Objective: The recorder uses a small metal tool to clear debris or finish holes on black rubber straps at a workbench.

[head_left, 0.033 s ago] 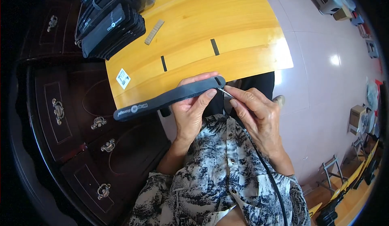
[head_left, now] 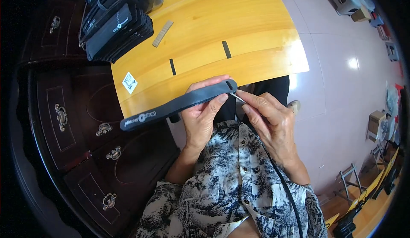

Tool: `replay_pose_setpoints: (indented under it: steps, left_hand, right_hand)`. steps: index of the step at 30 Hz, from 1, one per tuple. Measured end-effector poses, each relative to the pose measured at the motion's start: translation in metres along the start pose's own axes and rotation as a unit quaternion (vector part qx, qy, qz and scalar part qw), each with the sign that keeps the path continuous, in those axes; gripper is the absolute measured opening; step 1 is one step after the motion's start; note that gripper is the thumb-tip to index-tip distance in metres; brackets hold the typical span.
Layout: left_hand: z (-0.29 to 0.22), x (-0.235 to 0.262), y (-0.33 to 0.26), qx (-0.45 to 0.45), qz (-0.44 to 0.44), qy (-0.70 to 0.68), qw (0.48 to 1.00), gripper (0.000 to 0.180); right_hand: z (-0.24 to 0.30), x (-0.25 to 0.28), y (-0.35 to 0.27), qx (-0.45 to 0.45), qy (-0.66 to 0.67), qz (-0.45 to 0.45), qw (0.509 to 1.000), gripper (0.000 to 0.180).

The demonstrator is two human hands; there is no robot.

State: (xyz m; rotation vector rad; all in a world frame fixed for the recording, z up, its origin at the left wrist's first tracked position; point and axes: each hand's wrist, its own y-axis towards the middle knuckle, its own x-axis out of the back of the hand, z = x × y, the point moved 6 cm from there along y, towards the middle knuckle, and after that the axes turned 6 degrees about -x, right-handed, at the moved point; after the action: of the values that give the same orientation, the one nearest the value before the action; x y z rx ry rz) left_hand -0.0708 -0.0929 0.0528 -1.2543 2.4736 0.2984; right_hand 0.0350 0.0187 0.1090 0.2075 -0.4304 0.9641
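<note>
My left hand (head_left: 200, 120) grips a long dark grey strap (head_left: 171, 106) with white print, holding it near its right end, where there is a small slot. The strap slants down to the left over the edge of the yellow wooden table (head_left: 239, 33). My right hand (head_left: 269, 118) pinches a thin metal pin (head_left: 238, 97), whose tip touches the strap's slotted end. A black cord (head_left: 286, 186) runs from my right hand down over my patterned shirt.
A stack of similar black straps (head_left: 115, 29) lies at the table's far left corner, with a small beige strip (head_left: 162, 33) beside it. The tabletop carries two black tape marks and a white sticker (head_left: 130, 82). A dark wooden cabinet with drawers (head_left: 64, 114) stands on my left. Pink floor lies to the right.
</note>
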Motion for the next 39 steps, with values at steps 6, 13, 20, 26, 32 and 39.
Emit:
replay_pose_setpoints:
  steps: [6,13,20,26,32,39]
  left_hand:
    - [0.0,0.001,0.003,-0.079,0.006,0.011,0.997,0.031]
    - [-0.009,-0.002,0.002,-0.195,0.029,0.147,0.969,0.032]
    - [-0.019,-0.008,0.0,-0.284,0.053,0.258,0.922,0.035]
    - [-0.024,-0.008,-0.003,-0.283,0.063,0.284,0.914,0.033]
    - [-0.024,-0.016,-0.001,-0.285,0.075,0.286,0.912,0.032]
    - [-0.02,-0.012,-0.005,-0.272,0.083,0.268,0.92,0.031]
  right_hand:
    - [-0.005,-0.008,-0.003,-0.023,0.017,0.0,1.0,0.031]
    - [-0.001,-0.009,-0.008,0.015,-0.073,-0.045,0.996,0.044]
    - [0.001,-0.009,-0.009,0.03,-0.134,-0.067,0.988,0.044]
    - [-0.026,-0.025,-0.011,-0.241,0.338,0.079,0.907,0.028]
    - [-0.007,-0.01,-0.008,0.047,-0.078,-0.111,0.99,0.046]
    - [-0.02,-0.007,-0.003,-0.095,0.143,-0.024,0.985,0.035]
